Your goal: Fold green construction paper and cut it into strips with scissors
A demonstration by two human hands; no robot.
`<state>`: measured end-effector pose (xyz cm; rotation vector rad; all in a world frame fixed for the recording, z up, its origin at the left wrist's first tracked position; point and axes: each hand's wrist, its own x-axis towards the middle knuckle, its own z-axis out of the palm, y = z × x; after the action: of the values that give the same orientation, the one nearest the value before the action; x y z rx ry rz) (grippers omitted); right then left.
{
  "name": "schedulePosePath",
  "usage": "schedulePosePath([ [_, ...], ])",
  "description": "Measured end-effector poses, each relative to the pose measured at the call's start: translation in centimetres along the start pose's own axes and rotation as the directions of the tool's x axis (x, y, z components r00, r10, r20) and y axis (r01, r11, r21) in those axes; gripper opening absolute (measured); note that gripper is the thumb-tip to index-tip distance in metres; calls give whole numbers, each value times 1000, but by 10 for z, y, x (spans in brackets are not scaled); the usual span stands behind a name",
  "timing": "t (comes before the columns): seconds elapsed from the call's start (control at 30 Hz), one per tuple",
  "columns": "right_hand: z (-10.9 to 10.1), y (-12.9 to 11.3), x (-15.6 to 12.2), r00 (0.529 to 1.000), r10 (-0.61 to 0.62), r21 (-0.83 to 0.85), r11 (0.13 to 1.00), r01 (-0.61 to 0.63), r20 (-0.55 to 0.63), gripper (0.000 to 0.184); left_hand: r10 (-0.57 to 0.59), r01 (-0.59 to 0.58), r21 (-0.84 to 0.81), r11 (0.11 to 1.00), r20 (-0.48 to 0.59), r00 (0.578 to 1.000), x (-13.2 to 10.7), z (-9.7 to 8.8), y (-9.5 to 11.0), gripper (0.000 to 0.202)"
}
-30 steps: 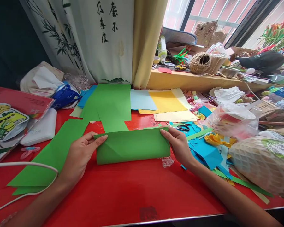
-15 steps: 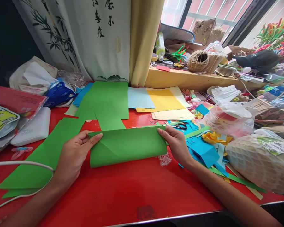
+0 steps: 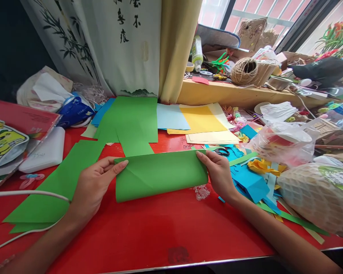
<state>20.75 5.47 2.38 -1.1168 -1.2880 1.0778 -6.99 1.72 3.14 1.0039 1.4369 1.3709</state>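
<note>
Between my two hands a piece of green paper point(image 3: 161, 177) is held up over the red table, its lower part curving as if bent over. My left hand point(image 3: 98, 182) pinches its upper left corner between thumb and fingers. At the upper right corner, my right hand point(image 3: 218, 171) grips it the same way. Larger green sheets point(image 3: 135, 118) lie behind it, and more green paper point(image 3: 55, 182) is spread to the left. Scissors point(image 3: 222, 151) show partly just beyond my right hand, beside blue paper scraps point(image 3: 250, 184).
A white cable point(image 3: 31, 193) crosses at the left near my forearm, by a white power bank point(image 3: 47, 150). Light blue paper point(image 3: 171, 117) and yellow paper point(image 3: 204, 120) lie at the back. A netted bundle point(image 3: 317, 194) and a plastic bag point(image 3: 286, 140) crowd the right side.
The whole view has shifted slightly, so things appear a little further right. Both hands keep their pinch on the green paper, which has hardly changed shape.
</note>
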Motion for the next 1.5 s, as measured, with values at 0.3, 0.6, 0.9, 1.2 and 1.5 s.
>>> schedulePosePath([
  [0.3,1,0,-1,1000,26,35,999,-26,-12,28,26,-25,45,999,-16,1000,-1,-1,1,22],
  [0.6,2,-3,-2,999,34,53,998,-33,-12,23,-11,11,-18,1000,-15,1000,-1,1,3,21],
  [0.9,3,-5,-3,1000,3,85,996,-4,11,27,-10,8,-67,998,-31,999,0,2,4,21],
  [1.2,3,-5,-4,999,13,68,998,-15,42,19,-2,-2,-69,998,-61,998,-1,4,6,20],
  [1.5,3,-5,-3,999,-4,93,996,1,37,21,16,-20,-64,998,-53,998,-1,3,5,18],
])
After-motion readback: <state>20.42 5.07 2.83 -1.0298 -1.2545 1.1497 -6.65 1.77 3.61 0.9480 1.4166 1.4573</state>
